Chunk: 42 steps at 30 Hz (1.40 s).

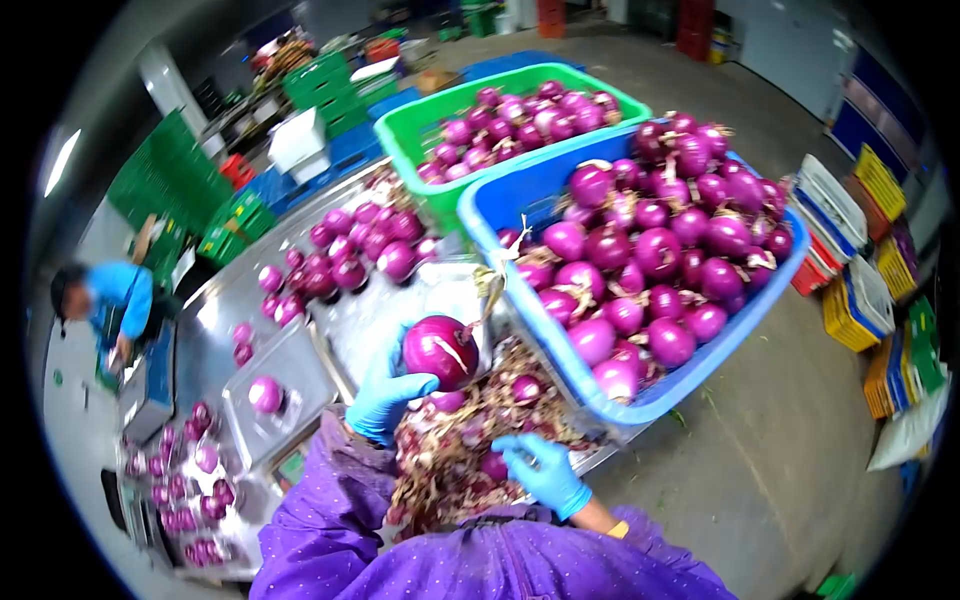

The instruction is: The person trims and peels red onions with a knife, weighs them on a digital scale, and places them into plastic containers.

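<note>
My left hand (385,385), in a blue glove, is closed around a large red onion (441,353) with a dry stem at its upper right. My right hand (545,475), also gloved in blue, hovers over a heap of dry onion skins (450,490). Its fingers are partly bent and apart, and I see nothing held in them. A few onions lie among the skins, one of them (526,389) near the blue tub (590,395). That tub stands to the right of my left hand, piled with red onions (660,255).
Behind the blue tub is a green tub (400,150) of onions. More onions (350,250) lie on the metal table (215,350), with a clear tray (240,410) at left. A co-worker in blue (120,300) is at far left. Crates (860,300) are stacked at right.
</note>
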{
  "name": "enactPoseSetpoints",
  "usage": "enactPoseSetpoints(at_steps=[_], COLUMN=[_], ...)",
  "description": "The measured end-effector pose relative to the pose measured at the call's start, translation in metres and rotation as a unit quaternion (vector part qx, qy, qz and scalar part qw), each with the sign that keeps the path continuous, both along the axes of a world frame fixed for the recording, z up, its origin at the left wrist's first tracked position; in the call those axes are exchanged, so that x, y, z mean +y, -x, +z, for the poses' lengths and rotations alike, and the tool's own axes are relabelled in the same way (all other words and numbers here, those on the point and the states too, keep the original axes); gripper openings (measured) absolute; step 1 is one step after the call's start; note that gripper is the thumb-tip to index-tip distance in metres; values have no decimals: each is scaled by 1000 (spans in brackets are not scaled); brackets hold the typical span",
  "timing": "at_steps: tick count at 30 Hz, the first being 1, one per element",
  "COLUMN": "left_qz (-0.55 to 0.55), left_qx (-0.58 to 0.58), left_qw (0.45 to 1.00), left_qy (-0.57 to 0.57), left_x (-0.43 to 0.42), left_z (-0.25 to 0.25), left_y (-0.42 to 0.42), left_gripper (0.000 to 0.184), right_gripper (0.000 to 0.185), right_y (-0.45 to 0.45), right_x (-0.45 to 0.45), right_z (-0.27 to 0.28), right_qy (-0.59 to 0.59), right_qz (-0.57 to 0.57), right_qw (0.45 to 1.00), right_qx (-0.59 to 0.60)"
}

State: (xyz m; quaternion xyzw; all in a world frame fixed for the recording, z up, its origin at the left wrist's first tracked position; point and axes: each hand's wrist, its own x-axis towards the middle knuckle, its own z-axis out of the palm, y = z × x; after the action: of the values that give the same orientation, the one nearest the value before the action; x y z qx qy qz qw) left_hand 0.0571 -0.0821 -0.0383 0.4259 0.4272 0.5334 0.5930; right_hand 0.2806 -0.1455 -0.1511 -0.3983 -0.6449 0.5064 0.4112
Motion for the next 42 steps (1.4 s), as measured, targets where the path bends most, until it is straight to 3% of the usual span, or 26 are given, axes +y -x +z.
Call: enactPoseSetpoints(at_steps=[7,11,15,16,19,23,24,27,30,31,34,37,39,41,42], left_qz=[71,70,68,79,90,100,81,93,167,187,218,229,239,232,220], left_qx=[-24,-38,-5,-67,-58,184,241,332,244,75,-140,-75,-42,-23,-11], left_qw=[997,996,997,993,992,978,965,930,952,979,966,970,970,972,974], left_qy=[34,45,46,50,65,-17,-63,-126,-82,-42,20,10,19,41,50], left_x=[-67,-77,-85,-90,-93,-98,-99,-104,-111,-112,-114,-113,-114,-114,-115], left_z=[-37,-35,-48,-56,-54,-44,-46,-47,-64,-70,-73,-79,-79,-82,-78], left_y=[30,40,52,58,56,50,52,48,47,39,27,34,41,52,55], left_gripper=[84,81,82,84,86,89,92,94,93,94,91,85,82,80,80], right_gripper=[23,22,15,14,15,37,49,52,52,51,48,40,24,20,20], right_y=[58,79,76,60,59,75,78,91,100,102,112,107,95,90,90], right_x=[37,33,19,7,-3,11,15,15,12,11,3,-1,2,4,7], right_z=[45,53,-9,-38,-13,38,54,61,48,44,41,44,39,33,28], right_qy=[-199,-203,-67,19,44,120,107,203,304,331,339,342,326,243,125], right_qz=[21,22,14,20,17,72,101,119,104,107,95,79,89,71,76], right_qw=[973,965,986,991,994,987,987,967,930,917,914,921,928,966,989], right_qx=[-117,-162,-149,-132,-95,82,65,94,178,194,202,167,155,57,7])
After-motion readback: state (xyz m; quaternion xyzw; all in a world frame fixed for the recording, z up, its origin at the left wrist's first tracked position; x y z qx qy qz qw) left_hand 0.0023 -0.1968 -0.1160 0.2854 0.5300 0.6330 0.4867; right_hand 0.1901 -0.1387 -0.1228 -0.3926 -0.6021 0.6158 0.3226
